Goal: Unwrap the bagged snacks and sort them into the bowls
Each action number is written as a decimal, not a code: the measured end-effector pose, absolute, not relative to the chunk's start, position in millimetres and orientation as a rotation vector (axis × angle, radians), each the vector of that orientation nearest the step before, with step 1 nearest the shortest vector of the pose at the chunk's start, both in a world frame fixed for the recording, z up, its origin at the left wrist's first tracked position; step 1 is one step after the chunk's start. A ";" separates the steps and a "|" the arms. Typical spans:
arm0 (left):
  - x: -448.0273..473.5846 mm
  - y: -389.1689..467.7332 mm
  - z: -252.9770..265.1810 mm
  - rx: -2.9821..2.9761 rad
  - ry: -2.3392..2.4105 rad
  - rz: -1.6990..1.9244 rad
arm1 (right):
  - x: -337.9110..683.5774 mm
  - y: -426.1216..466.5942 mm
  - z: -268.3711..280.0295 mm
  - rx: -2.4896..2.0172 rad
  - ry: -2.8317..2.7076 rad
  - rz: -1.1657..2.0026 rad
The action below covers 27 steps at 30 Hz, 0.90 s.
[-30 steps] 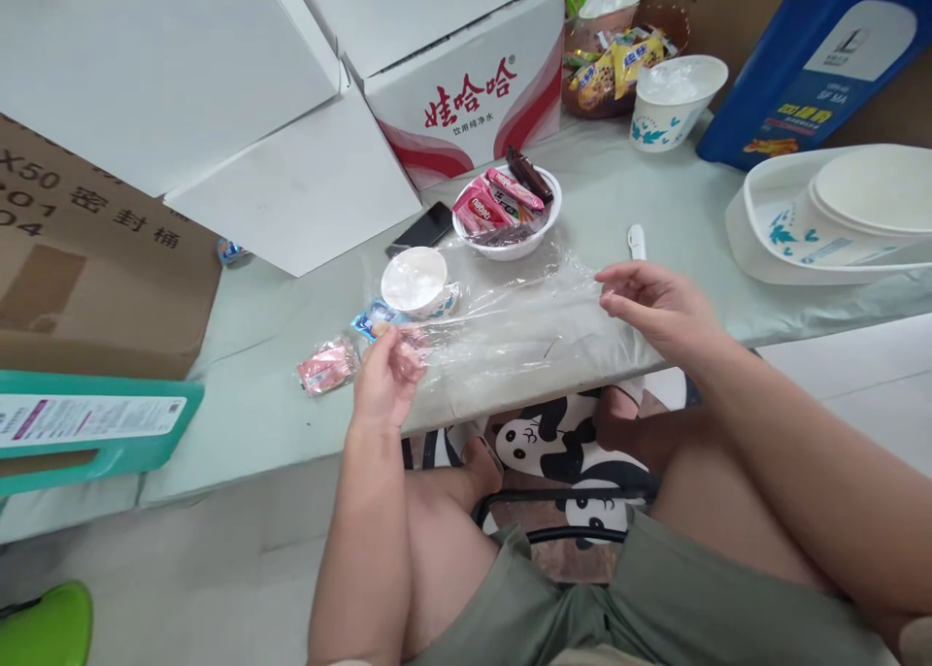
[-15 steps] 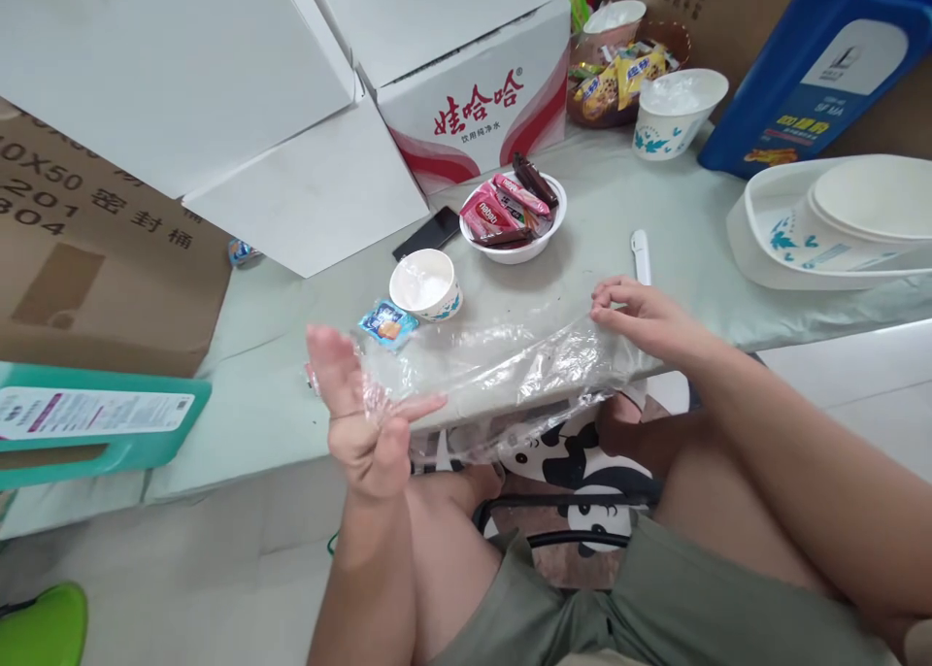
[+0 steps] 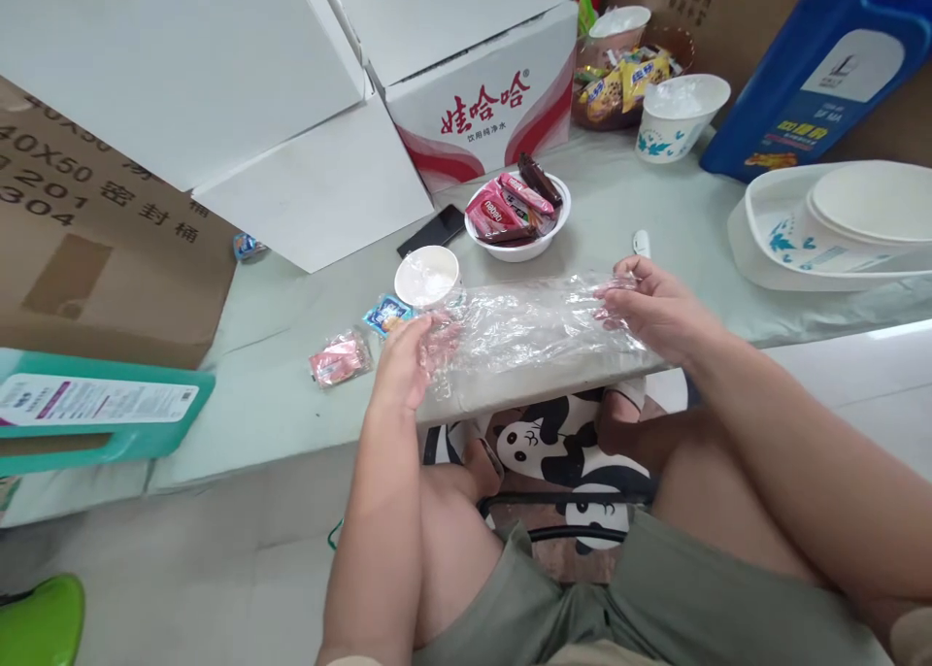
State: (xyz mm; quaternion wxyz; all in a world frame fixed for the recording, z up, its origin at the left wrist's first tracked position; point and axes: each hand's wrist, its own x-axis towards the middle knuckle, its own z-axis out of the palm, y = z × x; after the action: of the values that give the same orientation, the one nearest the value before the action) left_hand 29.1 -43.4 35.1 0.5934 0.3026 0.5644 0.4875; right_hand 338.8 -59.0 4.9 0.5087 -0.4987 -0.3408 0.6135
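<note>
A clear plastic bag (image 3: 535,321) is stretched sideways between my two hands, just over the table's front edge. My left hand (image 3: 412,355) has its fingers curved around the bag's left end, and the film covers the fingertips. At the right end, my right hand (image 3: 648,302) grips the bag with thumb and fingers, partly covered by the film. Behind the left end stands a white paper cup (image 3: 428,276) with clear plastic in it. A blue snack packet (image 3: 385,314) and a pink packet (image 3: 340,359) lie left of it.
A white bowl of wrapped wafers (image 3: 518,215) sits behind the bag, with a black phone (image 3: 433,231) beside it. A white cutter-like tool (image 3: 641,244) lies near my right hand. White boxes (image 3: 481,113), a blue jug (image 3: 808,83) and a white tray (image 3: 749,229) stand further back.
My left hand has moved right and up from a spread, palm-up pose and now holds the bag's end. My right hand has shifted slightly right. The pink packet has come into full view.
</note>
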 end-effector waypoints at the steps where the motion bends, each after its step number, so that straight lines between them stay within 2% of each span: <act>1: 29.3 -40.8 33.7 0.680 1.354 1.091 | 340.3 -59.0 5.3 -1.245 -0.815 1.468; 7: 38.6 -24.4 32.9 0.560 1.326 1.037 | 349.8 -63.2 5.2 -1.437 -0.956 1.532; 12: 56.2 -25.3 33.9 0.675 1.320 0.901 | 357.9 -66.4 0.1 -1.347 -1.100 1.319; 20: 51.6 -28.3 39.9 0.506 1.202 0.955 | 356.4 -69.7 6.5 -1.138 -0.907 1.518; 27: 47.7 -39.5 39.1 0.744 1.445 0.979 | 337.5 -67.9 19.4 -1.209 -0.750 1.377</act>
State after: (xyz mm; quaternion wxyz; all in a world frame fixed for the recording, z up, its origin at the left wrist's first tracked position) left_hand 47.7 -39.5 39.1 0.5827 0.3188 0.6190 0.4191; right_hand 337.5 -67.9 19.4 0.5485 -0.5106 -0.3166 0.5816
